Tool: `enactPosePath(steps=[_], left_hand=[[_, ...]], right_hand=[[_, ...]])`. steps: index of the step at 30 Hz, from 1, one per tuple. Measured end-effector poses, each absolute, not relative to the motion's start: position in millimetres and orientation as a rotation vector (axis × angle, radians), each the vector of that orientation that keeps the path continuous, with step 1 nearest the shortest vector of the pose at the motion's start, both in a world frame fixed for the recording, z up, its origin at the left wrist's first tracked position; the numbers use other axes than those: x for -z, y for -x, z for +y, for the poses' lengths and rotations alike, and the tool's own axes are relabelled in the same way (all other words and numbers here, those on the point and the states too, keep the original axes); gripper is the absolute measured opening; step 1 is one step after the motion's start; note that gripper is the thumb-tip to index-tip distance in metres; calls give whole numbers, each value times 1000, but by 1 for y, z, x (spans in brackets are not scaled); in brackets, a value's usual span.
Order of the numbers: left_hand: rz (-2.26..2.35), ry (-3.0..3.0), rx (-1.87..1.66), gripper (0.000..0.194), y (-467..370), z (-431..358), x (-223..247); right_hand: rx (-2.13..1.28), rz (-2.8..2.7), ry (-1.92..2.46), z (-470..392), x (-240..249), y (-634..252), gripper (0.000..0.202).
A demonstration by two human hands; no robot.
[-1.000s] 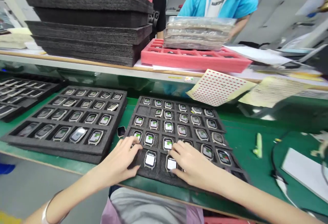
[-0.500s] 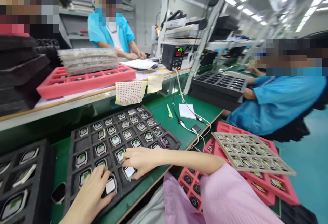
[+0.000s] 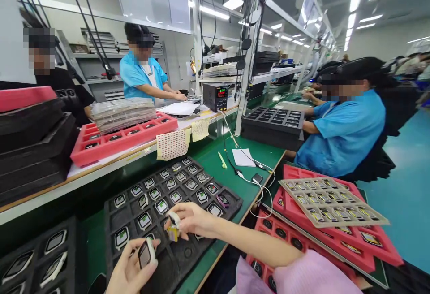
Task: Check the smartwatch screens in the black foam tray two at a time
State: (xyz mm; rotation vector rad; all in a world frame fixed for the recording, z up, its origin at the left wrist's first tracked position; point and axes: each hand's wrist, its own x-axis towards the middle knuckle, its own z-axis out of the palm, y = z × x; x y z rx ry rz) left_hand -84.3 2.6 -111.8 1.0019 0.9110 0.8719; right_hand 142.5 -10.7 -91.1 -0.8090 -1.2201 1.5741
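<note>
My left hand (image 3: 129, 269) is closed around a pale-framed smartwatch (image 3: 147, 254), held tilted above the near edge of a black foam tray (image 3: 181, 260). To its right, my right hand (image 3: 195, 221) pinches a second smartwatch (image 3: 174, 218), turned on edge, with a small yellow piece (image 3: 173, 233) below it. Whether that piece is attached to the watch, I cannot tell. Beneath both hands, the tray's compartments hold several more square watches, many with green marks on their faces.
Another black foam tray (image 3: 72, 251) with watches lies at the left. Cables (image 3: 250, 179), a white notepad (image 3: 244, 157) and a light-green pen (image 3: 222, 160) lie beyond. Red foam trays (image 3: 379, 258) and a beige tray (image 3: 336, 222) sit at the right. Co-workers (image 3: 346, 128) are nearby.
Both hands have risen from the tray, each now with a smartwatch lifted out of its compartment. The camera has tilted up, and the scene sits lower in view.
</note>
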Motion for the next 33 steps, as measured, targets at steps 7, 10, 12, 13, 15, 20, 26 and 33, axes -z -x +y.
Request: enactPosePath(steps=[7, 10, 12, 13, 15, 20, 26, 33], left_hand=[[614, -832, -752, 40, 49, 1, 68], [580, -805, -737, 39, 32, 0, 66], [576, -791, -772, 41, 22, 1, 64], [574, -788, -798, 43, 17, 1, 61], [572, -785, -850, 52, 9, 4, 55], [533, -875, -880, 60, 3, 17, 40], [461, -1073, -871, 61, 11, 25, 43], [537, -1193, -877, 42, 14, 22, 36]], right_hand=[[-1524, -916, 798, -28, 100, -156, 49], [-1478, -913, 821, -26, 92, -169, 48], [-1449, -931, 829, -22, 83, -178, 51], [-1440, -941, 830, -19, 78, -182, 52], [-1435, -959, 829, -13, 68, -188, 57], [-1423, -1000, 808, -3, 52, -193, 52], [-1224, -1095, 883, 8, 55, -185, 30], [-1264, -1128, 861, 9, 53, -179, 35]])
